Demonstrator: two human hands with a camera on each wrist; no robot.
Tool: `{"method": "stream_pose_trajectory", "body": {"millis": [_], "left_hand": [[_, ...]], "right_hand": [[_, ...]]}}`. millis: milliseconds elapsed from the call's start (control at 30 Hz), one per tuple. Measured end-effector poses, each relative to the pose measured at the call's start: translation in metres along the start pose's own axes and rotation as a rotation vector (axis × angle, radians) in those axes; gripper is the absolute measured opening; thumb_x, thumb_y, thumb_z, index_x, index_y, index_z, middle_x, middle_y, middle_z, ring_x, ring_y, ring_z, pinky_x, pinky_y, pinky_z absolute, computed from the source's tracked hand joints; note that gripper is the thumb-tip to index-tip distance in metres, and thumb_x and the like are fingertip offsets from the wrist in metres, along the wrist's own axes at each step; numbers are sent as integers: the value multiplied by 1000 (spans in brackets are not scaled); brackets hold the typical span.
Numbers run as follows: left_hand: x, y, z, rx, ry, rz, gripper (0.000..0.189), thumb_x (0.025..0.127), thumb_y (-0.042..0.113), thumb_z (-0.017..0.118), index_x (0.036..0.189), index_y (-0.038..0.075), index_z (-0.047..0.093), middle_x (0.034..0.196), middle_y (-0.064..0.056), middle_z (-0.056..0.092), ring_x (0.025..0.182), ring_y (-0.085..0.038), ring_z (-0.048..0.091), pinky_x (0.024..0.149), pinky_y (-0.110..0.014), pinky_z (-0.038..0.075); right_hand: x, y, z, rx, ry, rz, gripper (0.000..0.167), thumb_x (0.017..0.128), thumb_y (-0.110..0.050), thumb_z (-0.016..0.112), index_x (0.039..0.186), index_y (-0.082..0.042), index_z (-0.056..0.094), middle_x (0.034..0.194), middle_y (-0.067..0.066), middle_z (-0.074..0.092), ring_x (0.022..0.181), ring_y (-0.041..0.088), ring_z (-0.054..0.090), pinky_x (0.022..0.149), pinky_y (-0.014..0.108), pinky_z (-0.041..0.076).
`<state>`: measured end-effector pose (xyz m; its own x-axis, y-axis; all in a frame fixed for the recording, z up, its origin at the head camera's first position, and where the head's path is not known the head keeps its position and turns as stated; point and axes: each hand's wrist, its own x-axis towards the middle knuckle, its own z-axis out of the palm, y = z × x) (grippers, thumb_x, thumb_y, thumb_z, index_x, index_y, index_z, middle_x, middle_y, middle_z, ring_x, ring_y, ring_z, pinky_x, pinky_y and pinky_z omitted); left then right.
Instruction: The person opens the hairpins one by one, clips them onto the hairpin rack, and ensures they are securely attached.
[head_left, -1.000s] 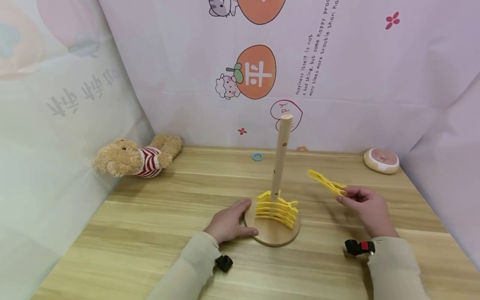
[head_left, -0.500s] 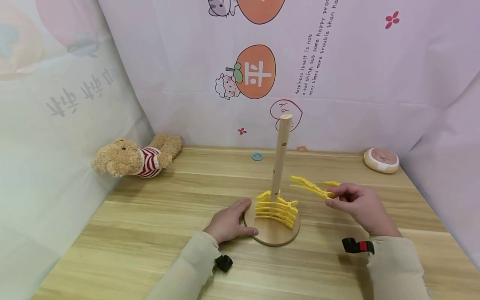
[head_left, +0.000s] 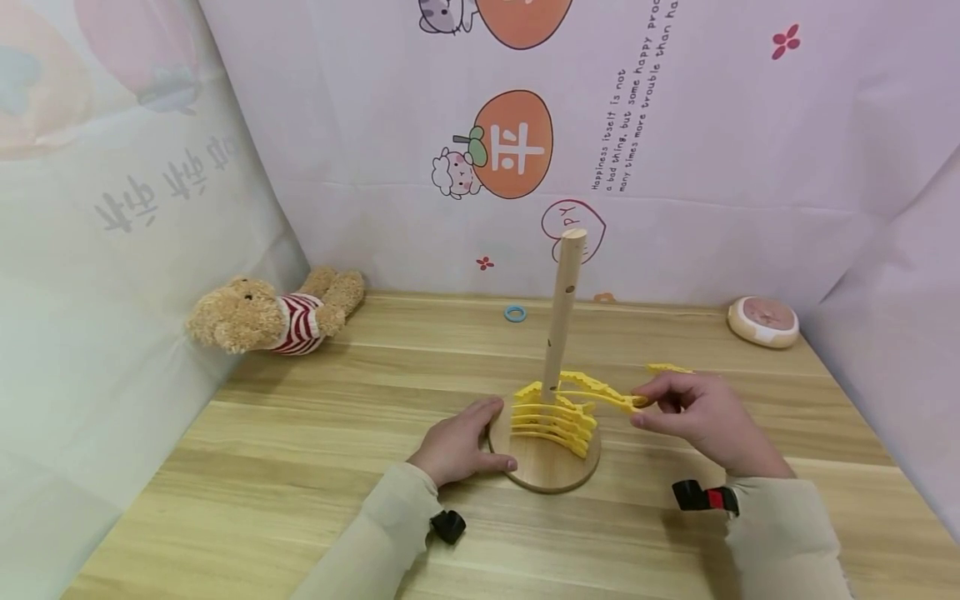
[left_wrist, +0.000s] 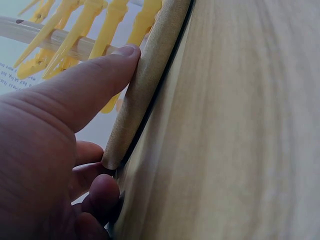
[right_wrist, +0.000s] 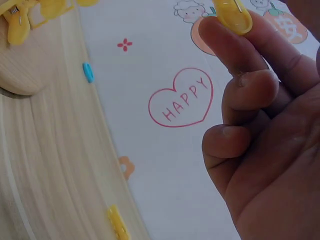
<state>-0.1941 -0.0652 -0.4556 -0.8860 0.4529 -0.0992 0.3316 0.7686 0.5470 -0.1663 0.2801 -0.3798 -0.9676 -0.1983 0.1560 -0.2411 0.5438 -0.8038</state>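
Observation:
A wooden post (head_left: 564,308) stands upright on a round wooden base (head_left: 551,475). Several yellow hair clips (head_left: 551,421) are stacked around the post's foot. At the base's left edge my left hand (head_left: 461,442) grips the rim, its thumb (left_wrist: 100,75) on top and its curled fingers at the side. My right hand (head_left: 693,417) pinches another yellow hair clip (head_left: 626,402) by its handle end, just above the stack. That clip's two arms are spread, with their tips at the post's right side; whether they straddle it I cannot tell.
One more yellow clip (head_left: 670,367) lies on the table behind my right hand. A small blue ring (head_left: 514,313) lies near the back wall. A teddy bear (head_left: 277,317) is at the back left, and a round pink-topped object (head_left: 763,322) sits at the back right.
My right hand has carried its hair clip leftward and down to the post. The clip on the table has come into view behind it. My left hand stays on the base.

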Motion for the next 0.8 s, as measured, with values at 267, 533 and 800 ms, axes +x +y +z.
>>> {"method": "stream_pose_trajectory", "body": {"millis": [267,533,800], "left_hand": [[-1,1,-1,2,-6,-1,96,81,60,77,155,12,39,160,-4,37,145,-27,37,115,-50,35],[0,1,0,36,-13,8,96,82,61,75,155,11,39,161,-3,35,145,-27,38,113,-50,37],[2,1,0,55,-25,1,95,82,62,74,155,12,39,161,-2,35,144,-27,39,112,-49,38]], "right_hand": [[2,-3,9,3,-15,-16,21,81,-24,86,98,-16,77,74,5,54,63,17,47,51,28,41],[5,-7,19,16,-15,-12,22,80,-23,87,99,-16,77,75,4,53,65,16,47,53,27,40],[5,-9,29,-1,21,-42,19,80,-29,87,95,-21,77,74,5,56,64,17,47,52,28,40]]}}
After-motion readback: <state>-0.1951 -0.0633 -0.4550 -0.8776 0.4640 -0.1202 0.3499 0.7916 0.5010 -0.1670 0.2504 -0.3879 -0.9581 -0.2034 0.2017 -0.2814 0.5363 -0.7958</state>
